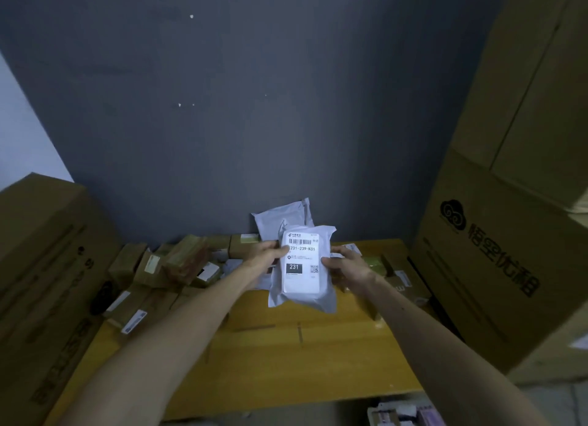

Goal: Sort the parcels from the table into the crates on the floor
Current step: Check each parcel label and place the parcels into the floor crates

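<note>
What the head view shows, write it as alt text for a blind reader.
A left hand and a right hand grip a grey mailer parcel by its side edges above a wooden table, label marked 231 facing the camera. Small cardboard parcels crowd the table's far end.

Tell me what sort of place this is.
Likely a parcel sorting or storage room: a held grey mailer bag bears a barcoded shipping label, small taped parcels crowd the wooden table, and large cardboard cartons stand on both sides.

Grey poly-bag parcel (302, 266), white label "231" facing up, aloft above the wooden table (286, 362).
</note>
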